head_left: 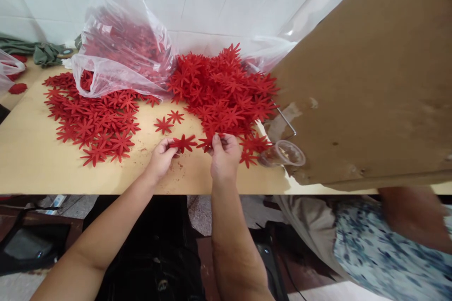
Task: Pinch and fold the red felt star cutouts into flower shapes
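Pinched by one petal in my left hand [163, 156] is a red flower-shaped piece [185, 143] with several narrow petals. My right hand [226, 155], closed as well, grips another red flower-shaped piece [205, 144] just to the right, partly covered by the fingers. Both are held above the near part of the table [165, 178]. Two loose flower pieces [163, 125] lie beyond my left hand. A heaped pile of them [226, 89] rises behind my right hand, and a flatter pile [95, 122] spreads out to the left.
A clear plastic bag [123, 47] full of red pieces stands against the tiled wall. At right, a big cardboard sheet [360, 84] borders the work area, with a clear plastic cup [289, 153] lying beside it. Another person in a patterned garment [388, 240] is at the lower right.
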Demonstrator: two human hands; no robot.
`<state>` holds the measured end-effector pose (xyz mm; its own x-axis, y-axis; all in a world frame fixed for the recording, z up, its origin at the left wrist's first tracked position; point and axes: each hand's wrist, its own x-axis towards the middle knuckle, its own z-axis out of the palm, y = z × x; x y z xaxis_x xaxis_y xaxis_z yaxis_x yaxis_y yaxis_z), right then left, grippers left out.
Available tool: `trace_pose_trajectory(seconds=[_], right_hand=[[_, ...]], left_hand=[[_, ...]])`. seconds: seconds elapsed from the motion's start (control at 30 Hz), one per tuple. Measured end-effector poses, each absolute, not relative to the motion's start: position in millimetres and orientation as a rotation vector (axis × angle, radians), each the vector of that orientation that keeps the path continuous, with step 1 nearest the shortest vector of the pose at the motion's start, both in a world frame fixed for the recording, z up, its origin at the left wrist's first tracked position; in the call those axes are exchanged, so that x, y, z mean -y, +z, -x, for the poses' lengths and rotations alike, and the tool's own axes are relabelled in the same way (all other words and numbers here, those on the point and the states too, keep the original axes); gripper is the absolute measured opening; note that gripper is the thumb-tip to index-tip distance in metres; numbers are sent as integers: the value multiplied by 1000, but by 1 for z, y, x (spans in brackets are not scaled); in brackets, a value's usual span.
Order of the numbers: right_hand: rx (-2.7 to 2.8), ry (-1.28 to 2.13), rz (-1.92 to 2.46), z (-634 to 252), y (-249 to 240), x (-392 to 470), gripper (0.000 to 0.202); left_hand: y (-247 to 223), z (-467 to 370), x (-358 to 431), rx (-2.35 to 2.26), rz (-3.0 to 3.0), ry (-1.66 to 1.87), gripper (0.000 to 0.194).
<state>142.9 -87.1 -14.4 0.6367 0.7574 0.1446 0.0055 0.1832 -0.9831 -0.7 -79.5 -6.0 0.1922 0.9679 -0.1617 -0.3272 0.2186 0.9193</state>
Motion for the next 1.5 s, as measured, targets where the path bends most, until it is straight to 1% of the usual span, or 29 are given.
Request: trace_pose_trajectory(seconds=[0.13,0.27,0.4,0.47,0.53,0.67,0.83,0.97,1.13,1.2,1.33,1.5], right_hand=[[768,567,1321,-132,-19,86,30],[782,590,1351,-129,-16,85,30],[836,774,1274,-129,-14,88,34],[865,872,1221,-129,-14,89,32],[840,874,1206,-128,-14,90,28],[706,776,1226,-125,-12,88,28],[715,671,1257,-116,-7,87,27],[841,731,1226,-109,-7,90,24],[876,914,1140,-111,-8,94,37],[851,958,1135,-113,-6,95,37],[818,893,1176,-116,-4,96,34],[826,778,1258,-121,-3,94,31]], left_hand=[[-4,2,82,-869,-806,1096,4],[-1,3,82,-856,-713,1064,8],[-2,4,80,-839,-677,1064,9],[-3,4,79,-818,-633,1080,10],[-3,4,79,-803,-582,1095,11],[2,3,82,-789,-615,1109,23],[3,1,86,-846,-866,992,35],[0,1,85,-839,-865,1002,30],[-1,1,83,-851,-836,1058,24],[-1,0,83,-849,-825,1067,23],[-3,1,82,-843,-795,1133,25],[-2,3,81,-872,-757,1207,21]])
